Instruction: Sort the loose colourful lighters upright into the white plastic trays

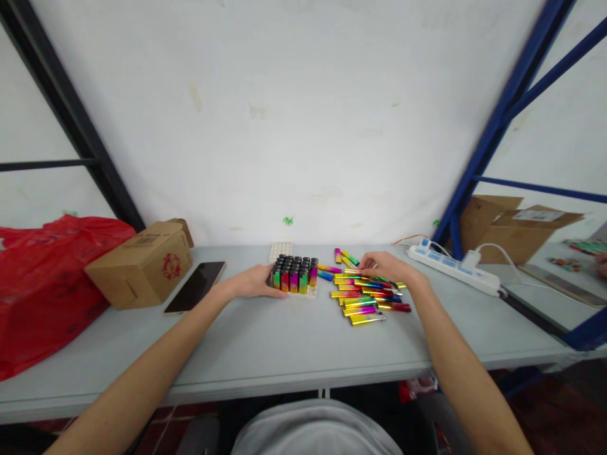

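Several multicoloured lighters (294,282) with black tops stand upright in rows in a white holder tray (311,293). My left hand (256,282) is closed around the left side of this tray, thumb at the front, the other fingers partly hidden behind it. To the right, a loose pile of shiny lighters (360,302) lies flat on the table. Over the pile's far edge, my right hand (385,265) has its fingers bent and pinched at the end of a yellow lighter (351,272); the palm covers part of the pile.
Behind the filled tray lies a white tray with holes (281,251). A phone (196,287), a cardboard box (142,265) and a red plastic bag (61,284) are on the left. A power strip (453,268) with cables lies right. Part of another person's hand (601,262) shows at the far right.
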